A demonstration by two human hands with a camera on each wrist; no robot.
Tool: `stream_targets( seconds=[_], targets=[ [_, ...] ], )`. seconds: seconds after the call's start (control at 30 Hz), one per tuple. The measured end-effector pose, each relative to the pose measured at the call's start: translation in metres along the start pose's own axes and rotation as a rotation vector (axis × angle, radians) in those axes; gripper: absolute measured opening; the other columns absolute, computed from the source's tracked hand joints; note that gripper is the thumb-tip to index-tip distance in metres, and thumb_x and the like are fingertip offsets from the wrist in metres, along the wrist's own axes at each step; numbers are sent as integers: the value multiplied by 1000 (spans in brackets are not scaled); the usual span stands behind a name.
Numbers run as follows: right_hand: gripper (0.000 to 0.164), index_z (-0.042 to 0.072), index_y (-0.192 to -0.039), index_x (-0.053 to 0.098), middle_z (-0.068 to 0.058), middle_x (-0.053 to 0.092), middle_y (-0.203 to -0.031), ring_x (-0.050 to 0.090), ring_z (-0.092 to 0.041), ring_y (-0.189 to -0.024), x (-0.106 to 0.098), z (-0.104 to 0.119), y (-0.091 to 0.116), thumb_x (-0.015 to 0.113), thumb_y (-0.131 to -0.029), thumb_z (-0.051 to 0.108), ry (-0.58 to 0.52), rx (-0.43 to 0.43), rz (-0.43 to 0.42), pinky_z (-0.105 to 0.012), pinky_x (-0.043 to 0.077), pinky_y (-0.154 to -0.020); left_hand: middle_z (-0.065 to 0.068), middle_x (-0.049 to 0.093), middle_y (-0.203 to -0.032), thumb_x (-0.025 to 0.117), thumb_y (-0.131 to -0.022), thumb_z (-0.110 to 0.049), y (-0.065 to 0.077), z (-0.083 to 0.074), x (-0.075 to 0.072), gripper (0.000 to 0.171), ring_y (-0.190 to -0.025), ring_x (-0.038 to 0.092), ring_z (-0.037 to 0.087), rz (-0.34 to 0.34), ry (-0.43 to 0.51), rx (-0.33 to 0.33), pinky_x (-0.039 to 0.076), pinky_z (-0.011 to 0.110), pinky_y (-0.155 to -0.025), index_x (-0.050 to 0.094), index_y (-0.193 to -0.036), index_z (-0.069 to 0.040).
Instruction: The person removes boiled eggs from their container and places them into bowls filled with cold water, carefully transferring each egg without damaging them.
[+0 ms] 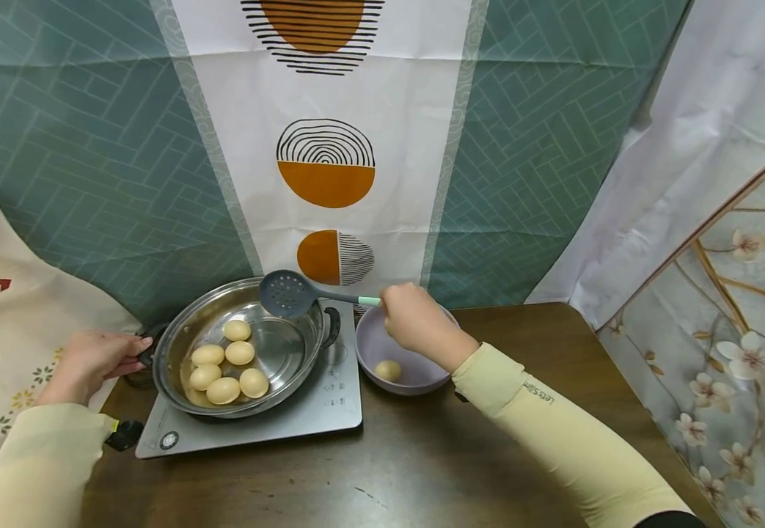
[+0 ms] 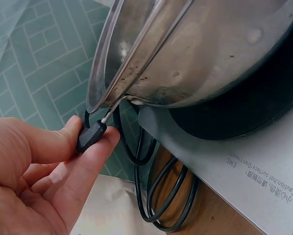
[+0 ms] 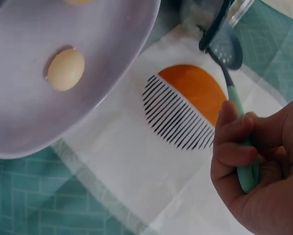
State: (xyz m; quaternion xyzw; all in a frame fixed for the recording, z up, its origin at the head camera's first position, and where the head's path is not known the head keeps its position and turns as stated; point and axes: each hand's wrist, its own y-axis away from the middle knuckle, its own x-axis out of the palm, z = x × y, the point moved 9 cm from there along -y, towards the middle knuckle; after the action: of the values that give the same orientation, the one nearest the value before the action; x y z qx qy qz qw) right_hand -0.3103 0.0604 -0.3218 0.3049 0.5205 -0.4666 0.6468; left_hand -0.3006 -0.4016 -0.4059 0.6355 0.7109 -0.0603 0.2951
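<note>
My left hand (image 1: 94, 359) pinches the black side handle (image 2: 91, 135) of a wide steel pan (image 1: 295, 392) between thumb and fingers. Several pale eggs (image 1: 224, 391) lie gathered in the left and front part of the pan. In my right hand (image 1: 422, 323) is the green handle (image 3: 237, 100) of a grey slotted spoon (image 1: 287, 293). Its perforated head hangs over the pan's back right rim with no egg on it. Below my right hand stands a lilac bowl (image 1: 415, 385). An egg (image 3: 66, 70) rests in it, and a second is partly visible at the right wrist view's top edge.
The pan is on a silver induction cooker (image 1: 336, 418) at the left of a brown wooden table (image 1: 488, 455). Black cable (image 2: 141, 191) loops beside the cooker. A patterned cloth (image 1: 521, 147) hangs close behind, and a floral covering (image 1: 732, 367) borders the right side.
</note>
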Motion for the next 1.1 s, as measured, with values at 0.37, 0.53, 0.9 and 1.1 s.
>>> stream_targets(
  seconds=[0.37, 0.53, 0.9, 1.1],
  targets=[
    [4, 10, -79, 64, -2, 63, -71, 58, -15, -60, 22, 44, -12, 63, -83, 12, 198, -52, 15, -29, 50, -49, -13, 65, -71, 67, -86, -23, 2, 11, -1, 16, -66, 68, 6, 1, 32, -12, 60, 29, -67, 71, -88, -8],
    [6, 11, -80, 65, -2, 61, -72, 54, -15, -57, 33, 53, -13, 65, -84, 15, 199, -29, 35, -29, 39, -40, -13, 65, -71, 67, -86, -25, 2, 7, 0, 16, -66, 68, 5, 2, 23, 4, 60, 29, -67, 72, -86, -10],
    [4, 10, -84, 66, -1, 62, -73, 54, -13, -57, 40, 67, -13, 65, -84, 14, 162, -56, 63, -26, 44, -46, -11, 66, -69, 68, -86, -25, 0, 2, 0, 18, -65, 68, 6, -8, 14, -11, 60, 27, -66, 73, -85, -7],
    [8, 11, -82, 66, -1, 64, -75, 58, -15, -61, 34, 65, -6, 68, -82, 19, 196, -56, 51, -27, 47, -51, -12, 65, -69, 66, -87, -22, -2, -3, -1, 15, -64, 68, 6, -1, 10, -4, 60, 27, -65, 73, -80, -11]
  ],
)
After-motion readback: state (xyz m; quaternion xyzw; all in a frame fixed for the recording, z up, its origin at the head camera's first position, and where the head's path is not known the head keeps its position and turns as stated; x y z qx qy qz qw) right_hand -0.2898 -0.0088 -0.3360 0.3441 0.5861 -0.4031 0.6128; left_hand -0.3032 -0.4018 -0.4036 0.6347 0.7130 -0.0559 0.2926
